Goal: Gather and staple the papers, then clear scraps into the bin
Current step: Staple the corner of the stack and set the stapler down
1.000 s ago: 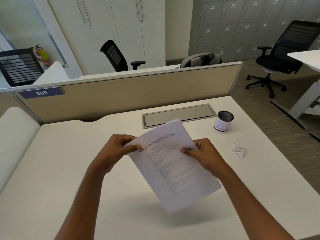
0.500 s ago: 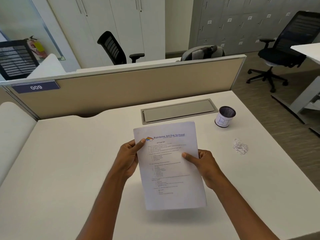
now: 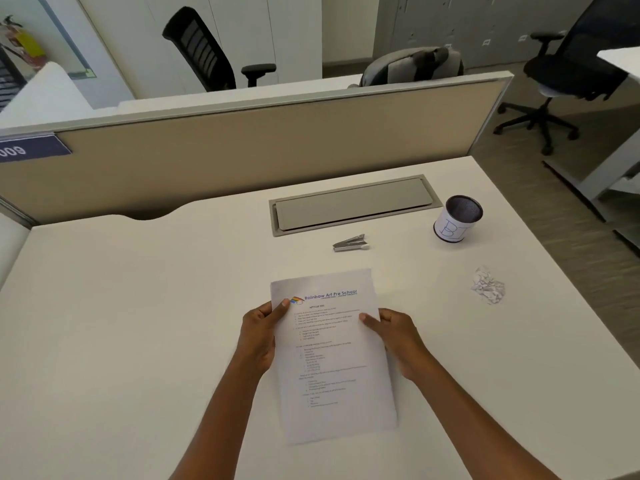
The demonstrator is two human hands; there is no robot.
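From the head camera, both hands hold a printed sheaf of papers (image 3: 332,355) over the near middle of the white worktop (image 3: 121,323). The left hand (image 3: 258,341) grips the left edge, thumb lying across the top sheet near the coloured logo, fingers curled behind. The right hand (image 3: 398,341) grips the right edge the same way, thumb on the printed face, fingers tucked underneath. The papers face up, their heading reading "Rainbow Art Pre School", and the stack sits slightly tilted, its lower end towards the person. Whether it rests on the worktop or is lifted just clear cannot be told.

Beyond the papers, a small metal stapler (image 3: 349,243) lies on the worktop, just in front of a grey cable flap (image 3: 353,204). To the right stands a dark mesh bin (image 3: 458,219) wrapped in a white handwritten label. Nearer the right edge lies a crumpled paper scrap (image 3: 487,285), apart from the bin. A beige partition (image 3: 242,147) runs along the far side.
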